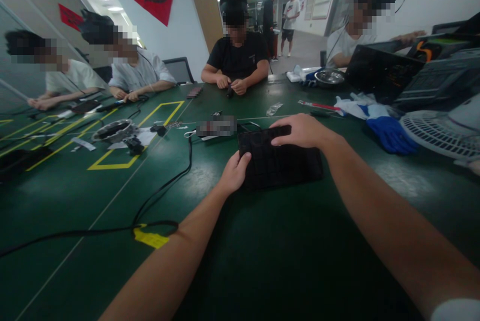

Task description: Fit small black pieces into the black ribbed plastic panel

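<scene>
A flat, dark rectangular panel (285,161) with faint block-like sections on its face lies before me, tilted low over the green table. What kind of thing it is I cannot make out. My left hand (234,173) grips its left edge, thumb on the face and the other fingers hidden beneath. At the upper edge, my right hand (300,131) is closed on it, with the thumb across the face and the fingers along the rim. Just beyond the panel sits a power strip (216,126), partly blurred, with a black cable (190,153) running left.
Blue-and-white gloves (390,128) and a white fan (442,128) stand at the right. A metal ring-shaped part (114,130) lies at the left near yellow tape. Behind the gloves are a metal bowl (330,77) and a laptop (382,68). Several people sit around the table.
</scene>
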The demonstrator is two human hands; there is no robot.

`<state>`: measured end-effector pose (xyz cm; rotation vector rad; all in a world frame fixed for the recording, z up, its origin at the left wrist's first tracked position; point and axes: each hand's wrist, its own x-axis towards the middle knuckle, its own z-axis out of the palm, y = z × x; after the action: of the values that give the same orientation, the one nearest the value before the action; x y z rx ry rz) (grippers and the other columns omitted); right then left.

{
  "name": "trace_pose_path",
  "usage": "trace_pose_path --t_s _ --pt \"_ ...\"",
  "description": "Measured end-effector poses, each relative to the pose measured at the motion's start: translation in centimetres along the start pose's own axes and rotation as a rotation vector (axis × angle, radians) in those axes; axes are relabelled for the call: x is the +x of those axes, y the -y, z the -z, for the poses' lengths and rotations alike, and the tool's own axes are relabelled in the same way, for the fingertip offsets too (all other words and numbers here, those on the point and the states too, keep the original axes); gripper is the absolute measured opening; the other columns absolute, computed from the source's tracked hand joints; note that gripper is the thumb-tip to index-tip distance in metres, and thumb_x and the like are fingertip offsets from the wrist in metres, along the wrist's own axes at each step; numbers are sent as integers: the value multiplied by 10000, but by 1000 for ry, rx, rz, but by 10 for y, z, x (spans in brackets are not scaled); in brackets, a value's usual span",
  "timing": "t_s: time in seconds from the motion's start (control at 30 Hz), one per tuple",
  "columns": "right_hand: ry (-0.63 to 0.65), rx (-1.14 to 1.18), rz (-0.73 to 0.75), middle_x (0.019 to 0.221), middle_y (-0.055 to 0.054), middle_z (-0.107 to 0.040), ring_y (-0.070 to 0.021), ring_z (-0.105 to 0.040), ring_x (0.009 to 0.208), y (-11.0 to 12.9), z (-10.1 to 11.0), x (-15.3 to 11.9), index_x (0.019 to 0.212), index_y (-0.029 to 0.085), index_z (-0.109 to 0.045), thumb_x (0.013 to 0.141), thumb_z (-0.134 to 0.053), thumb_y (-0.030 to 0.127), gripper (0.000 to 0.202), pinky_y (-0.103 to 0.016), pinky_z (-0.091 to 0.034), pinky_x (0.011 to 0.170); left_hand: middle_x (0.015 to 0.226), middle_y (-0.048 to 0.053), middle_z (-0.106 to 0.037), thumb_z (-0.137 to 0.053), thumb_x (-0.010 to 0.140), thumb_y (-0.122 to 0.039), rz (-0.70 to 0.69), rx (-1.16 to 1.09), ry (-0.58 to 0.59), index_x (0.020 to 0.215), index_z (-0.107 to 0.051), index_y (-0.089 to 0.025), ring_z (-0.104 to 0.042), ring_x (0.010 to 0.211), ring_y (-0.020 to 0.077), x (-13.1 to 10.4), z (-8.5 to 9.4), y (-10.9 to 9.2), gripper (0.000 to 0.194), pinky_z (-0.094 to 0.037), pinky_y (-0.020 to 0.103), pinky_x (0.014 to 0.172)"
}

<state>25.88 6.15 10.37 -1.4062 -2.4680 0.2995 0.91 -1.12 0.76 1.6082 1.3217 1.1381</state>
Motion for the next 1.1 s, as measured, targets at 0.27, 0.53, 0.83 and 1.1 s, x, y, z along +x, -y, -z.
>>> trace_pose_path --t_s 0.27,0.53,0.83,1.1 --pt "-21 164 42 1245 -59 -822 -314 -743 1193 -7 1 0 1303 305 -815 822 -848 442 500 -437 -556 1052 1236 136 -779 -529 977 -564 20 -15 8 1201 -704 -133 -692 1196 326 0 0 3 516 -526 438 1076" --pt "-12 197 88 1257 -46 -821 -304 -747 1203 -12 2 1 1307 303 -812 840 -824 382 474 -439 -543 1097 1216 127 -789 -530 993 -550 9 0 -2 1185 -711 -143 -698 1190 326 1 1 5 485 -532 447 1074" --pt "44 189 106 1353 -51 -787 -323 -716 1270 -13 8 0 1381 309 -776 886 -771 367 498 -492 -518 1146 1262 134 -783 -528 1001 -518 9 -6 1 1200 -711 -144 -696 1213 334 -1 3 2 462 -529 455 1087" --pt "57 214 96 1356 -49 -784 -331 -710 1277 -10 8 -2 1385 314 -772 824 -834 408 572 -489 -513 1151 1236 140 -784 -520 997 -499 8 -5 -7 1191 -709 -139 -697 1202 337 0 2 6 451 -521 467 1092"
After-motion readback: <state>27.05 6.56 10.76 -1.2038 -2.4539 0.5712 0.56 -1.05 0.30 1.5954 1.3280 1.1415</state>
